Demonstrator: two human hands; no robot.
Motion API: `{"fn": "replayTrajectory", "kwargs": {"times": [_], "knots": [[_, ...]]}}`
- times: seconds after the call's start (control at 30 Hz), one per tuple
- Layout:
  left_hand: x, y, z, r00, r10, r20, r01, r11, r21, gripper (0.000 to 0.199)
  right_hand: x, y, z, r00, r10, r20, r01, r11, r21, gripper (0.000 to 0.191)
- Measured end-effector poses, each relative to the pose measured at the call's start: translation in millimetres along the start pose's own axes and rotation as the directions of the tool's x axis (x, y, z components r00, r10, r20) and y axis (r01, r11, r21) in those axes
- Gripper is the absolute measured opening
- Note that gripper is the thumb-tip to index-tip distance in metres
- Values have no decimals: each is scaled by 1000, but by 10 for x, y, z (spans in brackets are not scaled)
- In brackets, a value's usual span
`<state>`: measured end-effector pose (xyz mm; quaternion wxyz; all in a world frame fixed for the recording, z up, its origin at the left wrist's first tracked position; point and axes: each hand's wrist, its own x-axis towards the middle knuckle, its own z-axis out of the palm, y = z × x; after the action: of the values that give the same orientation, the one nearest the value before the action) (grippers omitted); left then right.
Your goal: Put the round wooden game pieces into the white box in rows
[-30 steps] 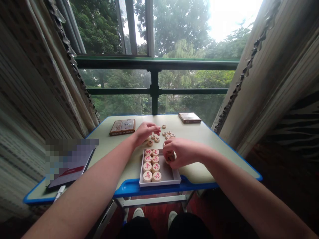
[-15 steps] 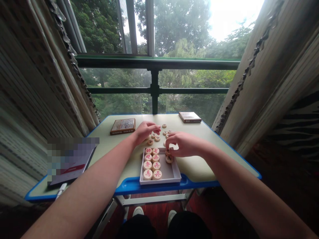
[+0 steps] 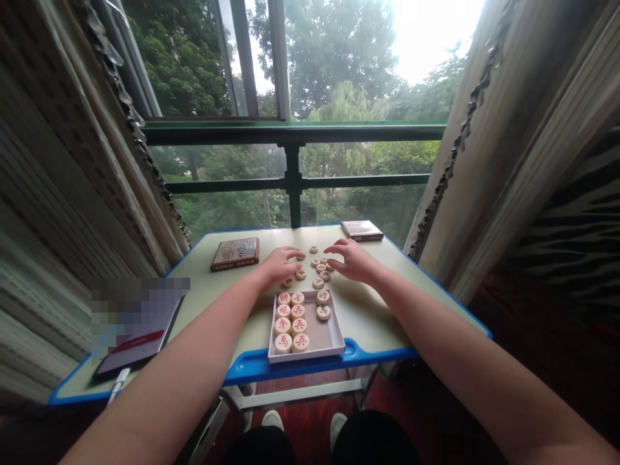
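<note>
A shallow white box (image 3: 329, 352) sits at the table's near edge. Two columns of Chinese chess pieces (image 3: 299, 325) with red characters fill its left part. Toward its far right corner lie two pieces with dark characters, one of them a black horse piece (image 3: 323, 312). Beyond the box, my left hand (image 3: 279, 266) hovers with fingers apart over loose pieces (image 3: 301, 274), partly hiding some. On the other side of the loose group, my right hand (image 3: 357, 259) is open, thumb and fingers parted beside several more pieces (image 3: 321, 267). Neither hand visibly holds a piece.
A brown flat box (image 3: 236, 253) lies at the table's back left, another flat box (image 3: 362, 230) at the back right. On the left rests a tablet (image 3: 140, 336) with a white cable (image 3: 118, 384). Blue edging (image 3: 242, 368) rims the table; curtains hang on both sides.
My right hand has left the box and moved away to the loose pieces, uncovering two dark-lettered pieces. My left hand stays over the loose pieces. The camera view has shifted slightly.
</note>
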<state>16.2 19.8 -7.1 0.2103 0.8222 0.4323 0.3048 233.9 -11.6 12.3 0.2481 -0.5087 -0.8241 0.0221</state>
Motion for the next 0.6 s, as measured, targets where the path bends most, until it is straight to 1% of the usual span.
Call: {"fn": "replayTrajectory", "kwargs": {"times": [0.03, 0.07, 0.1, 0.17, 0.23, 0.3, 0.37, 0.43, 0.47, 0.5, 0.53, 0.6], "knots": [[5, -7, 19, 999, -32, 27, 34, 998, -50, 35, 17, 41, 38, 997, 33, 65, -35, 999, 25, 25], [9, -7, 37, 997, -71, 32, 74, 992, -102, 36, 33, 72, 71, 992, 63, 109, -68, 997, 45, 25], [13, -1, 54, 993, -112, 24, 114, 981, -158, 39, 48, 96, 100, 988, 84, 129, -92, 994, 59, 24], [20, 22, 78, 984, -180, 12, 176, 941, -289, 43, 76, 129, 143, 986, 115, 123, -125, 989, 74, 23], [29, 46, 86, 975, -223, 25, 212, 885, -414, 48, 102, 151, 171, 986, 133, 96, -142, 986, 87, 25], [41, 57, 75, 967, -255, 12, 226, 834, -502, 51, 122, 169, 190, 985, 149, 83, -159, 980, 117, 28], [53, 42, 46, 959, -280, -48, 210, 812, -545, 53, 135, 183, 200, 980, 172, 99, -187, 968, 165, 32], [61, 10, 12, 952, -275, -137, 173, 848, -502, 49, 145, 191, 204, 968, 203, 146, -232, 948, 217, 35], [60, -8, -2, 949, -263, -173, 163, 881, -445, 46, 149, 194, 204, 962, 214, 172, -251, 939, 237, 35], [56, -23, -12, 949, -254, -187, 168, 909, -382, 43, 153, 196, 204, 956, 216, 198, -263, 931, 252, 34], [48, -32, -17, 952, -252, -175, 186, 927, -325, 40, 157, 198, 205, 952, 214, 219, -269, 926, 264, 32], [23, -33, -9, 961, -261, -87, 233, 941, -247, 39, 163, 201, 211, 949, 203, 241, -268, 921, 281, 29]]}}
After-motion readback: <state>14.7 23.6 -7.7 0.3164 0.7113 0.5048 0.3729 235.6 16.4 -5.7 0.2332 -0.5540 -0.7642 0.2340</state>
